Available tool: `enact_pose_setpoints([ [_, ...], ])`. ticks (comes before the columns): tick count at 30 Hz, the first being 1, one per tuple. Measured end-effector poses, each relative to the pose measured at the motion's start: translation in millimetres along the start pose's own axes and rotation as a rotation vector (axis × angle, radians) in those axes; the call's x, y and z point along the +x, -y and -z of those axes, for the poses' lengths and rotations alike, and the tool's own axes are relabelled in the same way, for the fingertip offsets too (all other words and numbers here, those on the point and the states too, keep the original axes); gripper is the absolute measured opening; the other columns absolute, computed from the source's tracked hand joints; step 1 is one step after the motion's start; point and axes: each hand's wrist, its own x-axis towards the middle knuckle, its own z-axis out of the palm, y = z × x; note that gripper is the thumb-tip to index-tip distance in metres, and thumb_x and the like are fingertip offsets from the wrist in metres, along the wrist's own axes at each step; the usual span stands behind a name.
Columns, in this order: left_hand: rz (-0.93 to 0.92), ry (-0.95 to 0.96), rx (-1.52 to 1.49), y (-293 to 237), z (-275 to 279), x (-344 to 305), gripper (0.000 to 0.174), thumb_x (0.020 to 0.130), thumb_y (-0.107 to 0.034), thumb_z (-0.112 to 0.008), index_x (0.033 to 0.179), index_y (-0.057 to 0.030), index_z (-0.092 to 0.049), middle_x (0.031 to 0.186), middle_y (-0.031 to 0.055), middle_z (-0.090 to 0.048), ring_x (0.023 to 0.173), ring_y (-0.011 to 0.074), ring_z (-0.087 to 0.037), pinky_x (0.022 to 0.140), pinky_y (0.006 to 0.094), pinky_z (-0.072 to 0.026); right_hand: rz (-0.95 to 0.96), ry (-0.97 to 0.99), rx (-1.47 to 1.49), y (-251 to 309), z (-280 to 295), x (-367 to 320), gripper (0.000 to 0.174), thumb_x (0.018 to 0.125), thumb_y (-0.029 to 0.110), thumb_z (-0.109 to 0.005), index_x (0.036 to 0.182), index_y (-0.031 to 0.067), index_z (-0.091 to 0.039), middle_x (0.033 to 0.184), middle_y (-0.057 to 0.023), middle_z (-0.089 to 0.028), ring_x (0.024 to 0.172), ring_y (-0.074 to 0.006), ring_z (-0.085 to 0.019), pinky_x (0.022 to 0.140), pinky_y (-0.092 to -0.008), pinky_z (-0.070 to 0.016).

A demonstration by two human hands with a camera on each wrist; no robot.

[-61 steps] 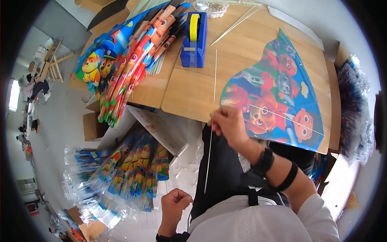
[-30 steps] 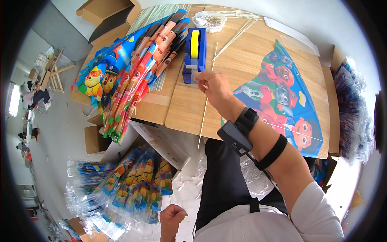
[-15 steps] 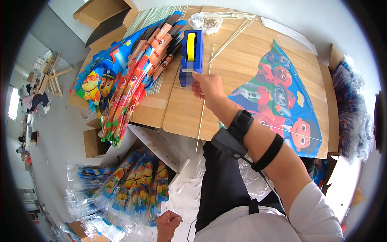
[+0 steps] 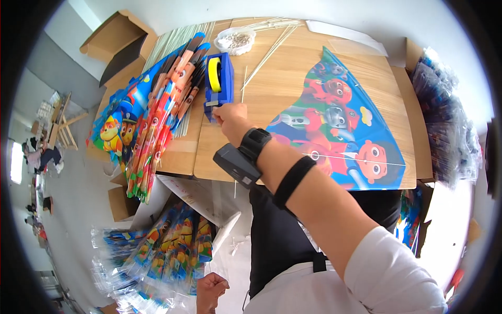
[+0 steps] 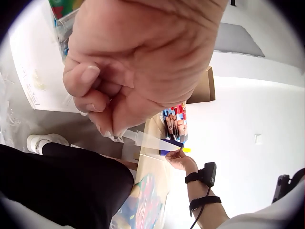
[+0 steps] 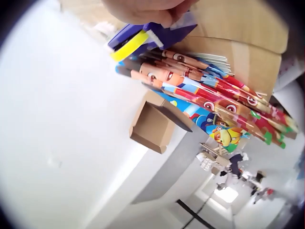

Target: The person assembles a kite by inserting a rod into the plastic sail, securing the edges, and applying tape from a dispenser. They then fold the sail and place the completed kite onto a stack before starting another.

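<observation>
At the front of the blue tape dispenser (image 4: 226, 78), the right hand (image 4: 232, 121) has its fingers at the cutter, pinching clear tape (image 6: 189, 21). Low in the head view is the left hand (image 4: 209, 289), fingers curled. In the left wrist view the left hand (image 5: 138, 62) pinches the end of a clear strip (image 5: 152, 141) that stretches toward the dispenser. A thin white stick (image 4: 244, 86) lies beside the dispenser, its middle hidden by the right hand and wrist camera. The printed kite sheet (image 4: 334, 120) lies flat, a thin stick across its lower part.
Rolled printed sheets (image 4: 162, 115) lie left of the dispenser, a tub of small parts (image 4: 235, 41) behind it. Loose sticks (image 4: 269, 55) lie at the back. Bagged kites (image 4: 172, 240) are below left, more bags (image 4: 444, 115) at right. An open carton (image 4: 117, 39) stands back left.
The head view has shifted, so the table things appear farther left. The right hand has closed in on the dispenser's cutter, with its forearm now across the stick. The left hand remains low, fingers curled.
</observation>
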Motion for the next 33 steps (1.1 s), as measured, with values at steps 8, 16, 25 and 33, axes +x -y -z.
enact_pose_setpoints([
  [8, -0.260, 0.035, 0.378, 14, 6, -21, 0.008, 0.075, -0.012, -0.059, 0.072, -0.0051, -0.059, 0.056, -0.0016, -0.047, 0.045, 0.0058, -0.036, 0.040, 0.0222, -0.0258, -0.051, 0.154, 0.021, -2, 45, -52, 0.019, 0.072, 0.009, -0.072, 0.062, 0.0072, -0.056, 0.059, -0.0015, -0.051, 0.051, -0.0110, -0.046, 0.045, -0.0270, -0.0324],
  [16, -0.287, -0.010, 0.350, -38, -17, 5, 0.017, 0.085, -0.016, -0.056, 0.072, -0.0045, -0.056, 0.064, -0.0028, -0.049, 0.056, 0.0057, -0.041, 0.051, 0.0198, -0.0319, 0.468, 0.120, 0.394, 80, 242, -86, 0.008, 0.072, 0.008, -0.070, 0.068, 0.0078, -0.063, 0.067, 0.0024, -0.056, 0.060, -0.0073, -0.047, 0.055, -0.0226, -0.0375],
  [25, -0.544, 0.296, 0.744, -139, -146, 44, 0.005, 0.075, -0.002, -0.060, 0.074, 0.0001, -0.056, 0.060, -0.0023, -0.051, 0.054, 0.0039, -0.043, 0.050, 0.0187, -0.0339, 0.573, -0.095, 0.862, 14, 510, -152, 0.006, 0.079, 0.001, -0.063, 0.078, 0.0041, -0.058, 0.073, -0.0022, -0.055, 0.063, -0.0086, -0.049, 0.054, -0.0211, -0.0402],
  [33, -0.648, 0.426, 0.848, -172, -218, 102, 0.004, 0.078, -0.001, -0.060, 0.076, -0.0011, -0.056, 0.066, -0.0052, -0.047, 0.061, 0.0032, -0.040, 0.056, 0.0184, -0.0333, 0.678, -0.320, 0.777, 4, 570, -154, 0.005, 0.078, -0.002, -0.063, 0.078, 0.0021, -0.060, 0.073, -0.0029, -0.057, 0.061, -0.0091, -0.050, 0.053, -0.0214, -0.0394],
])
